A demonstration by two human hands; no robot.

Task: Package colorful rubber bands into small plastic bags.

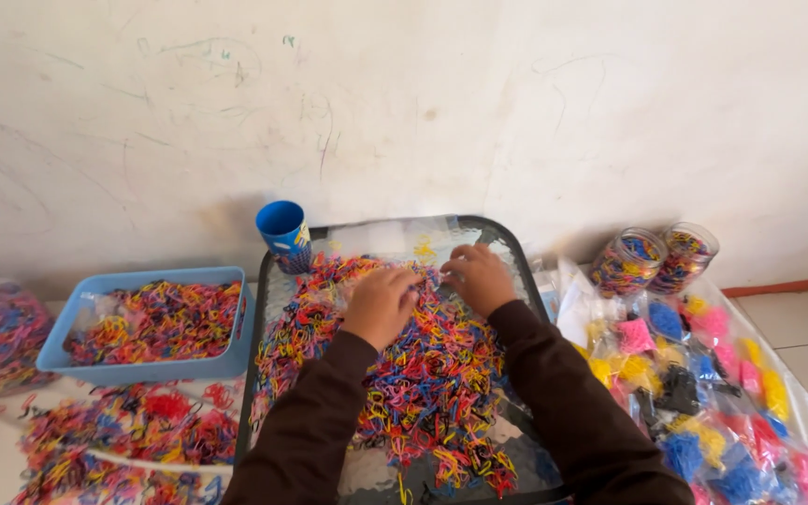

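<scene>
A heap of small multicoloured elastic bands (423,383) covers a black-rimmed glass tray-table (252,374). My left hand (378,304) and my right hand (479,277) rest together on the far part of the heap, fingers curled into the bands near a piece of clear plastic (404,238). Whether either hand pinches anything is hidden by the fingers. Both arms wear dark brown sleeves.
A blue cup (283,234) stands at the tray's far left corner. A blue basket (151,369) of bands sits left, with clear bags of bands (123,444) in front. On the right lie two jars (652,260) and small bags of single-colour bands (703,393). A white wall is behind.
</scene>
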